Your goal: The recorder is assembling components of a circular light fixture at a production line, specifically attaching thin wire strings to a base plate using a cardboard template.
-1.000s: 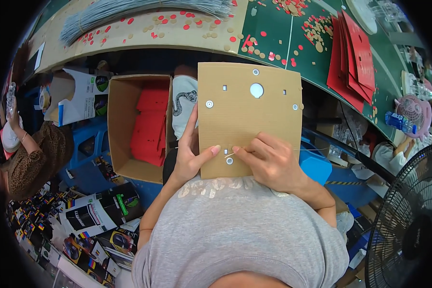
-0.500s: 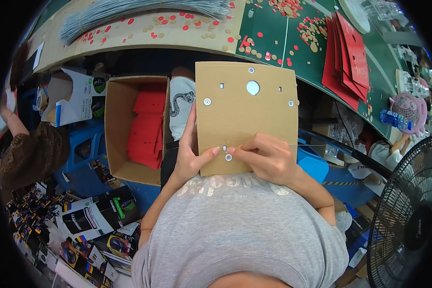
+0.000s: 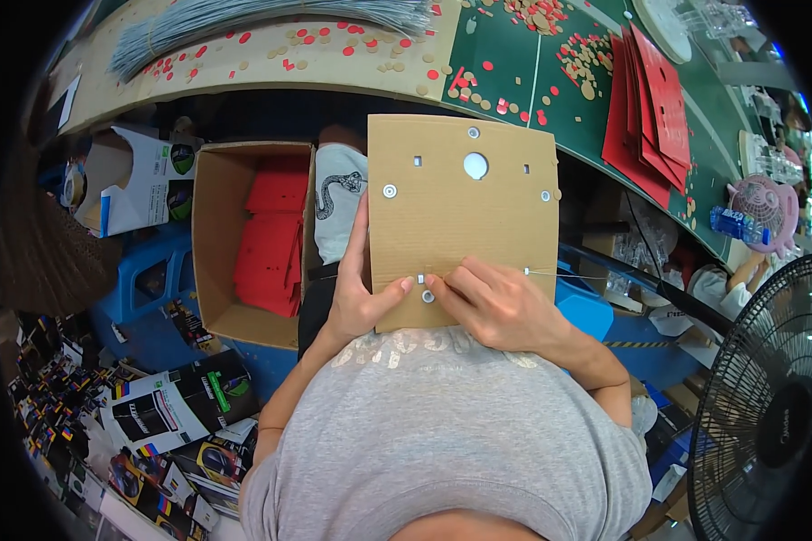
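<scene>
A long table (image 3: 334, 79) is past the open box (image 3: 215, 225). A brown board (image 3: 465, 221) is right of the box. Red cards (image 3: 269, 257) lie in the box. The left hand (image 3: 356, 308) grips the board's side nearest the box. The right hand (image 3: 496, 305), farther from the box, makes a pinch low on the board; I cannot tell what it grasps. Thin wire (image 3: 564, 274) pokes out on the side away from the box.
</scene>
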`<act>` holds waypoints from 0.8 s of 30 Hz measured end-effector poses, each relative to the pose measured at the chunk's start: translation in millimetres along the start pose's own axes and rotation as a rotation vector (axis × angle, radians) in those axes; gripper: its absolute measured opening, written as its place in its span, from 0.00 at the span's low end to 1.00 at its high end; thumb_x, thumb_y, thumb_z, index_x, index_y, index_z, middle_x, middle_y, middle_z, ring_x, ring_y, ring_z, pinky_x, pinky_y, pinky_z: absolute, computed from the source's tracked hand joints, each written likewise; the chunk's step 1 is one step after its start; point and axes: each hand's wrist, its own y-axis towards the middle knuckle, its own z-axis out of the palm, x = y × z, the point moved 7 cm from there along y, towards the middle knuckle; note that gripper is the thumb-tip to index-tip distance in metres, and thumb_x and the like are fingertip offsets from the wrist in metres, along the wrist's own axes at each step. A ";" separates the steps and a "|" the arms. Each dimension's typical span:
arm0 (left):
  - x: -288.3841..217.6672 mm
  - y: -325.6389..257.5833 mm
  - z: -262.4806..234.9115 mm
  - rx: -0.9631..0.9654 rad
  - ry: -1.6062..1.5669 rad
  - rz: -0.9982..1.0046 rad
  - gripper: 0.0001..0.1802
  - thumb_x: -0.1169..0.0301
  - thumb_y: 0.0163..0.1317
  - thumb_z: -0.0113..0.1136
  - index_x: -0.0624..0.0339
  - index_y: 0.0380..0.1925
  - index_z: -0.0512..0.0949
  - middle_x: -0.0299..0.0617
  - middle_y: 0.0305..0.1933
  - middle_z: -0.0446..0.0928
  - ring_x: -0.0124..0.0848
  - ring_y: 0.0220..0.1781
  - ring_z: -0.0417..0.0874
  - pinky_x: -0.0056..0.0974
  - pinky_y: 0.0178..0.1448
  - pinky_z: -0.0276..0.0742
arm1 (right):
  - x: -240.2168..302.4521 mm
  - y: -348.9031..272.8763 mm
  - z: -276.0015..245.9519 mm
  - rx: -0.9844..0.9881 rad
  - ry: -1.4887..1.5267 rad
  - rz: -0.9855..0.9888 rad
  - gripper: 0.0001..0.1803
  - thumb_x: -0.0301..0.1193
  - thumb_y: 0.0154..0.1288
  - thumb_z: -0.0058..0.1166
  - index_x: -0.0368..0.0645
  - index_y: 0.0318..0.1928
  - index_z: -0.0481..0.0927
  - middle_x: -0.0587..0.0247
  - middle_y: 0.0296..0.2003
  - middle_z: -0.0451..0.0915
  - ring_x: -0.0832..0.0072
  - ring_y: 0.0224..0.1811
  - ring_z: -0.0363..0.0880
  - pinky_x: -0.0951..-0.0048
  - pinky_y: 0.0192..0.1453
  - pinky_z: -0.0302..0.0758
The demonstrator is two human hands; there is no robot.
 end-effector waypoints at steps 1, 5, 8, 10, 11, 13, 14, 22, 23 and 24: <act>-0.6 0.2 0.5 0.003 0.000 -0.007 0.58 0.80 0.55 0.58 0.65 0.81 0.35 0.54 0.81 0.53 0.41 0.81 0.57 0.43 0.81 0.55 | 1.9 0.8 -0.6 0.021 -0.033 -0.014 0.19 0.23 0.53 0.63 0.29 0.47 0.85 0.62 0.34 0.76 0.74 0.34 0.79 0.74 0.33 0.81; 2.6 -1.5 1.4 0.006 0.026 0.019 0.58 0.80 0.55 0.58 0.67 0.81 0.34 0.54 0.82 0.51 0.40 0.82 0.57 0.42 0.81 0.55 | 4.8 0.8 2.4 0.051 -0.054 -0.042 0.17 0.22 0.53 0.63 0.29 0.45 0.84 0.62 0.34 0.76 0.75 0.34 0.79 0.74 0.32 0.81; 1.1 1.4 2.2 -0.039 0.017 -0.039 0.59 0.75 0.52 0.60 0.68 0.81 0.37 0.56 0.80 0.55 0.42 0.80 0.59 0.43 0.81 0.55 | 6.3 4.1 3.8 0.096 -0.093 -0.051 0.17 0.22 0.53 0.63 0.29 0.45 0.85 0.62 0.33 0.75 0.75 0.33 0.79 0.75 0.32 0.81; 2.0 -1.5 4.1 -0.035 0.012 -0.034 0.59 0.75 0.52 0.60 0.68 0.81 0.37 0.56 0.80 0.54 0.42 0.81 0.59 0.43 0.81 0.54 | 3.9 0.6 2.4 0.038 -0.014 -0.004 0.17 0.22 0.53 0.63 0.31 0.46 0.85 0.63 0.33 0.75 0.75 0.33 0.78 0.74 0.32 0.80; 1.0 -2.3 4.1 -0.035 0.008 -0.025 0.59 0.75 0.52 0.61 0.69 0.81 0.37 0.56 0.80 0.54 0.42 0.81 0.59 0.43 0.81 0.54 | 0.3 -0.4 -1.1 -0.022 0.065 0.037 0.17 0.23 0.53 0.64 0.32 0.46 0.86 0.63 0.32 0.74 0.75 0.33 0.78 0.73 0.32 0.80; 0.4 -3.4 3.0 -0.039 0.015 -0.023 0.59 0.75 0.52 0.61 0.68 0.81 0.37 0.56 0.80 0.54 0.41 0.81 0.59 0.43 0.81 0.54 | -2.8 -3.5 -4.6 -0.030 0.085 0.047 0.16 0.24 0.55 0.63 0.32 0.45 0.85 0.63 0.33 0.74 0.73 0.35 0.79 0.72 0.36 0.81; -0.1 -4.1 3.9 -0.039 0.017 -0.024 0.59 0.75 0.52 0.61 0.68 0.81 0.37 0.56 0.80 0.54 0.41 0.81 0.58 0.43 0.81 0.54 | -4.4 -5.8 -7.3 -0.035 0.103 0.061 0.15 0.25 0.56 0.63 0.32 0.45 0.85 0.62 0.34 0.74 0.72 0.37 0.79 0.71 0.40 0.83; 13.1 3.9 -2.8 0.016 0.082 -0.014 0.59 0.75 0.54 0.60 0.67 0.81 0.33 0.56 0.83 0.47 0.42 0.83 0.52 0.43 0.82 0.50 | -16.8 -0.7 2.6 0.002 0.137 0.031 0.17 0.24 0.54 0.62 0.31 0.46 0.84 0.62 0.32 0.73 0.72 0.36 0.79 0.71 0.39 0.81; 9.8 3.0 -1.7 0.045 0.081 0.003 0.60 0.74 0.56 0.60 0.67 0.80 0.31 0.57 0.84 0.42 0.42 0.85 0.47 0.43 0.83 0.46 | -14.0 0.3 1.5 -0.009 0.130 0.004 0.17 0.24 0.53 0.62 0.31 0.45 0.84 0.62 0.31 0.73 0.71 0.36 0.79 0.71 0.38 0.81; 5.8 2.9 -0.6 0.046 0.089 0.011 0.60 0.74 0.56 0.60 0.67 0.80 0.31 0.57 0.84 0.42 0.42 0.85 0.47 0.43 0.83 0.46 | -13.1 0.0 -0.2 -0.017 0.125 -0.002 0.17 0.24 0.53 0.62 0.31 0.45 0.84 0.62 0.31 0.73 0.71 0.36 0.79 0.71 0.38 0.81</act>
